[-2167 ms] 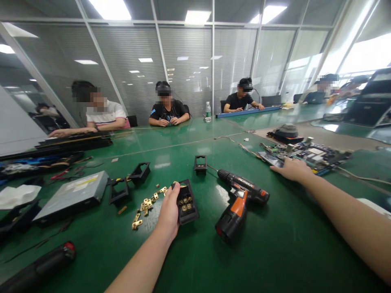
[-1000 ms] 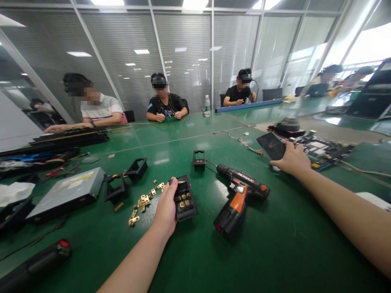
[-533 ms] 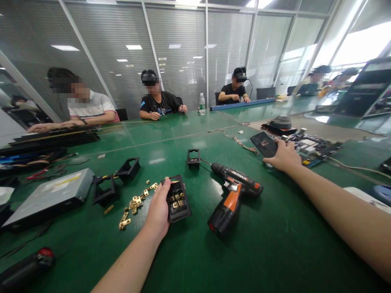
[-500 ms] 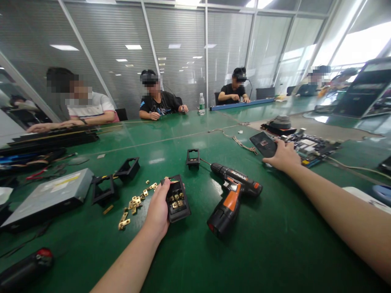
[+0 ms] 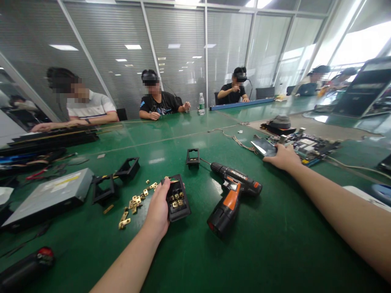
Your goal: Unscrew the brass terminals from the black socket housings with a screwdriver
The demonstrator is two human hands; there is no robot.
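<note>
My left hand (image 5: 158,209) is closed around a black plastic frame (image 5: 183,213), thumb over its near-left rim. Several brass terminals sit inside the frame. To the left of that hand, loose brass pieces (image 5: 136,201) are scattered on the green table. On the right, my right hand (image 5: 284,158) grips the edge of a flat, glossy, phone-like slab (image 5: 263,147), which lies low and nearly level by a circuit board (image 5: 308,144). Between my hands rests a black and orange cordless drill (image 5: 233,195), its bit pointing at a small black frame (image 5: 193,158).
Two more black frames (image 5: 127,169) and a silver drive box (image 5: 51,195) are on the left. A dark tool with a red end (image 5: 27,268) lies at the near-left. Loose cable (image 5: 241,142) runs behind the drill. Several people sit across the table, near a water bottle (image 5: 201,103).
My right hand has tipped the slab from slanted to nearly flat, and its face now reflects light. My left hand and the frame have stayed put. A person opposite has raised a hand.
</note>
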